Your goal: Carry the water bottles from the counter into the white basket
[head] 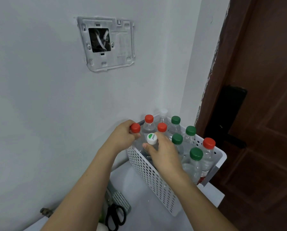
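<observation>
Left hand [122, 135] grips red-capped bottle [136, 130]; right hand [162, 150] grips white-capped bottle [151, 139], both inside white basket [156, 179].

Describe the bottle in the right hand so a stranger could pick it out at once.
Find the white basket standing against the wall beside the brown door. At its near-left end two hands meet; the right hand grips the bottle just inside the rim. It alone has a white cap with a green mark; its neighbours' caps are plain red or green.

Head view, close above basket [156, 177]
</observation>
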